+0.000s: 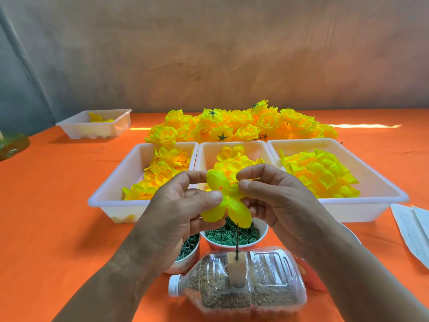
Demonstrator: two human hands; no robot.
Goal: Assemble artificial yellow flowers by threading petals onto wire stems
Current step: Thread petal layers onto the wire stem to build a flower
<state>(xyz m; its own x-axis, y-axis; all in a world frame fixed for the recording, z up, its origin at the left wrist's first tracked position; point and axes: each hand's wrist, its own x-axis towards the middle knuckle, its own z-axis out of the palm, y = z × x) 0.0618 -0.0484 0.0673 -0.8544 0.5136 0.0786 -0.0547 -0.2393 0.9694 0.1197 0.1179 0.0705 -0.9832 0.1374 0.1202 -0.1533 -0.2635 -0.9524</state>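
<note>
Petal [226,202] pinched between left hand [178,205] and right hand [278,198].

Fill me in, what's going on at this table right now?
The person's left hand and right hand pinch a yellow petal layer at the top of a wire stem that stands upright from a grit-filled bottle lying on its side. Trays of loose petals sit behind it, with finished flowers piled beyond.

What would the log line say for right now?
step: threading | left hand: pinches petal | right hand: pinches petal | wire stem: upright in bottle, top hidden under petal
</note>
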